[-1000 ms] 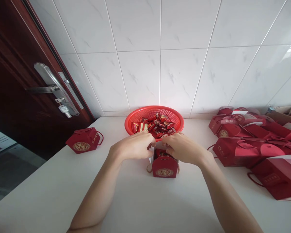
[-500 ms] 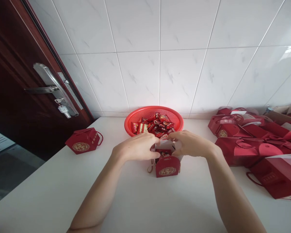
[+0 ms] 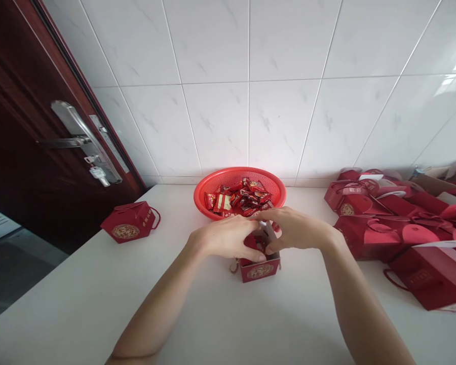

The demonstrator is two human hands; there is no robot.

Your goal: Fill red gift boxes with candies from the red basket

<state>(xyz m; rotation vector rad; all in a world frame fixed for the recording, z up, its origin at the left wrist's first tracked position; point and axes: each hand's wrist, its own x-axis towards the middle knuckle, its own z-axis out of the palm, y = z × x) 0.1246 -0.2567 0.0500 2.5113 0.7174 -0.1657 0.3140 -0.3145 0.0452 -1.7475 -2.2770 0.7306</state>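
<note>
Surface: white tabletop (image 3: 220, 324) against a tiled wall (image 3: 216, 126).
Small red box (image 3: 260, 272): mid-table, top open, between the hands.
Left hand (image 3: 230, 237): thumb spread from fingers, over the box; whether it grips, cannot tell.
Right hand (image 3: 296, 228): arched over the box's right side, thumb apart; grip also unclear.
Red basket (image 3: 198, 199): just behind, holding wrapped sweets (image 3: 249, 197).
Sides: lone red box (image 3: 129, 222) left, cluster of red boxes (image 3: 383, 237) right.

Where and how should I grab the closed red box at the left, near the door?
I'd take the closed red box by its cord handle, coming from the right with the left hand: the loop sticks out on that side, toward the hands. For a steadier hold, perhaps grip the upper body from above, where the sides seem to slope inward.
</note>
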